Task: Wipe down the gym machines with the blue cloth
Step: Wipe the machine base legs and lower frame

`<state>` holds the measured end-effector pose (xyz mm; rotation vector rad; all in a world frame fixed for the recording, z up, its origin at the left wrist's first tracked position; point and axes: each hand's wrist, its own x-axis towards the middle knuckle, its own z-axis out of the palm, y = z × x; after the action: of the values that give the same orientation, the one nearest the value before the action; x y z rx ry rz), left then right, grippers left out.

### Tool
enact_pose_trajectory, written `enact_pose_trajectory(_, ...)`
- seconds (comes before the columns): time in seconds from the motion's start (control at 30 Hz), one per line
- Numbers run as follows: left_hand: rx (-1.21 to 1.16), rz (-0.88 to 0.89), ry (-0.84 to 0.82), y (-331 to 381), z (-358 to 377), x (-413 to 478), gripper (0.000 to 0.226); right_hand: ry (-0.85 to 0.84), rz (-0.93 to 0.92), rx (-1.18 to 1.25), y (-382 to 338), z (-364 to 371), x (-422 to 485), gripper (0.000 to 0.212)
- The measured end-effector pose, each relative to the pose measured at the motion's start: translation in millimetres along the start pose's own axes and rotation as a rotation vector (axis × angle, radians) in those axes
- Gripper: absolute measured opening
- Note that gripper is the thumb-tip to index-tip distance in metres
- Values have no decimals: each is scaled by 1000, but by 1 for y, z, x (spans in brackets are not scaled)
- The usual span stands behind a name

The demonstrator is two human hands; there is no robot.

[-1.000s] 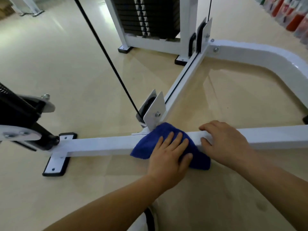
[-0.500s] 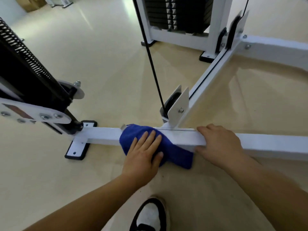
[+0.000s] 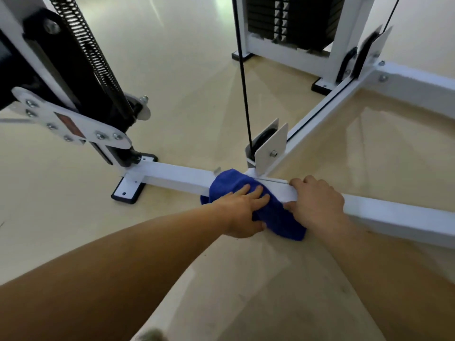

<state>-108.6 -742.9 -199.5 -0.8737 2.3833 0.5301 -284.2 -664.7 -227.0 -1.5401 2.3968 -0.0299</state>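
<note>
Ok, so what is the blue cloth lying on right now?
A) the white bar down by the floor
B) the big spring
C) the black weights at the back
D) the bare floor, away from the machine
A: the blue cloth is draped over the white bar down by the floor. The left hand presses it there with flat fingers, and the right hand grips the same bar beside it.

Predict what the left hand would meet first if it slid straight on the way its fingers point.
The left hand would likely meet the white pulley bracket just beyond the blue cloth; depth is uncertain.
</note>
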Motion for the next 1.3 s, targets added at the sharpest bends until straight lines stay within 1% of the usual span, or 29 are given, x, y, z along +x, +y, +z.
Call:
enact_pose_trajectory(0.1, -1, 28, 119, -7, 15, 7, 76, 74, -5, -28, 2, 9, -2, 47)
enact_pose_trajectory(0.17, 11, 76, 200, -11, 25, 13, 76, 99, 6, -7, 3, 12, -4, 48)
enact_pose_trajectory(0.23, -12, 108, 259, -16, 33, 14, 73, 85, 5, 30, 3, 12, -3, 50)
enact_pose_trajectory(0.33, -35, 137, 293, -35, 33, 13, 61, 20, 32, 87, 6, 10, -3, 51)
enact_pose_trajectory(0.4, -76, 125, 316, -62, 33, 5, 57, 15, 28, -12, -2, 7, -8, 45)
enact_pose_trajectory(0.47, -125, 82, 348, -99, 32, -2, 55, 149, -36, -127, -16, 8, -11, 40)
enact_pose_trajectory(0.57, -158, -28, 400, -142, 37, -7, 54, 305, -210, 10, -63, 14, -22, 39)
enact_pose_trajectory(0.6, -142, -55, 410, -143, 41, -7, 55, 307, -262, 39, -81, 15, -22, 40)
enact_pose_trajectory(0.67, -92, -52, 436, -131, 50, -5, 58, 264, -307, 76, -115, 16, -16, 38)
enact_pose_trajectory(0.7, -69, -15, 453, -125, 54, -5, 59, 241, -326, 96, -126, 17, -10, 40)
enact_pose_trajectory(0.77, -30, 78, 458, -125, 56, -3, 59, 168, -319, 108, -139, 17, 1, 51)
enact_pose_trajectory(0.83, -30, 104, 443, -149, 50, -4, 56, 70, -296, 83, -151, 15, 10, 60)
enact_pose_trajectory(0.9, -70, 38, 472, -183, 45, -10, 55, 21, -292, 84, -163, 16, 16, 58)
enact_pose_trajectory(1.0, -162, -185, 505, -235, 41, -19, 54, 11, -300, 92, -182, 20, 30, 53)
enact_pose_trajectory(1.07, -190, -302, 506, -248, 39, -20, 56, 9, -267, 62, -194, 24, 41, 46)
enact_pose_trajectory(1.1, -191, -308, 502, -246, 40, -20, 57, 13, -240, 28, -199, 25, 46, 41)
enact_pose_trajectory(1.17, -148, -218, 495, -239, 46, -21, 60, 42, -196, -47, -208, 26, 54, 37)
enact_pose_trajectory(1.23, -85, -112, 507, -252, 49, -25, 58, 55, -170, -85, -213, 26, 59, 36)
enact_pose_trajectory(1.27, -76, -103, 519, -267, 48, -27, 56, 53, -161, -87, -215, 26, 60, 36)
enact_pose_trajectory(1.3, -86, -144, 538, -283, 45, -29, 56, 58, -157, -90, -215, 25, 61, 37)
